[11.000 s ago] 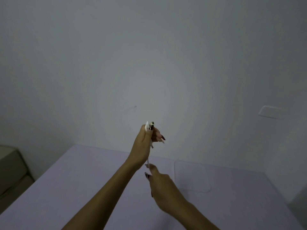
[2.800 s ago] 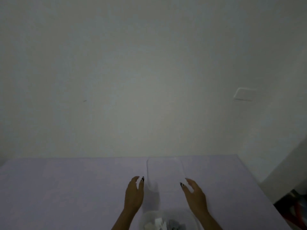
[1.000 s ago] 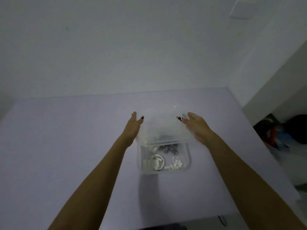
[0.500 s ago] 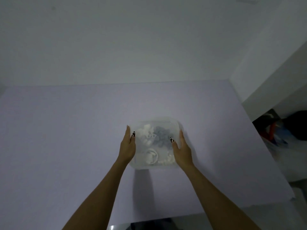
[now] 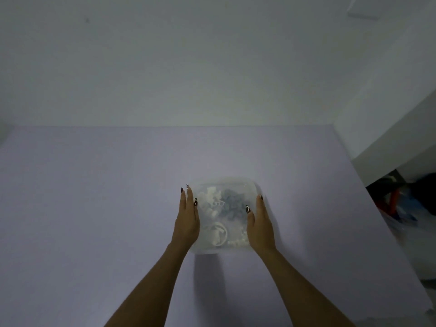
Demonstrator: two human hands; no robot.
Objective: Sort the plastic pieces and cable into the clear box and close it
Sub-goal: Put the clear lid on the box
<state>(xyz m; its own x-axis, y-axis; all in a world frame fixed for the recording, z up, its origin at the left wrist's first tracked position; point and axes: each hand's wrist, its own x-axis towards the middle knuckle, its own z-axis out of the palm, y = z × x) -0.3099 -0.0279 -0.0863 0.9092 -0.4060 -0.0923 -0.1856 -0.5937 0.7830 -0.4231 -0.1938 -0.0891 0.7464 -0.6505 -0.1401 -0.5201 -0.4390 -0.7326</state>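
A plain pale wall (image 5: 188, 67) stands behind a lavender desk (image 5: 94, 208) that fills the lower part of the view. Near the middle of the desk sits the clear box (image 5: 223, 185), with its lid lying on top.

On the left, the left hand (image 5: 186, 220) lies flat along the box's left edge, its grip open, fingers straight and together, pointing away from the person and pressing on the lid. Through the cloudy plastic, white plastic pieces (image 5: 208, 197) show in the far left part, grey plastic pieces (image 5: 232, 204) in the far right part, a coiled white cable (image 5: 218, 233) in the near left part, and a row of small white bits (image 5: 237, 241) in the near right part. The right hand (image 5: 260, 225) lies flat along the box's right edge in the same way, its grip open with straight fingers on the lid.

Further right, past the desk's edge, a white ledge (image 5: 377, 138) juts out, and under it lies dark clutter (image 5: 401, 199) with red and blue in it, too blurred to name.
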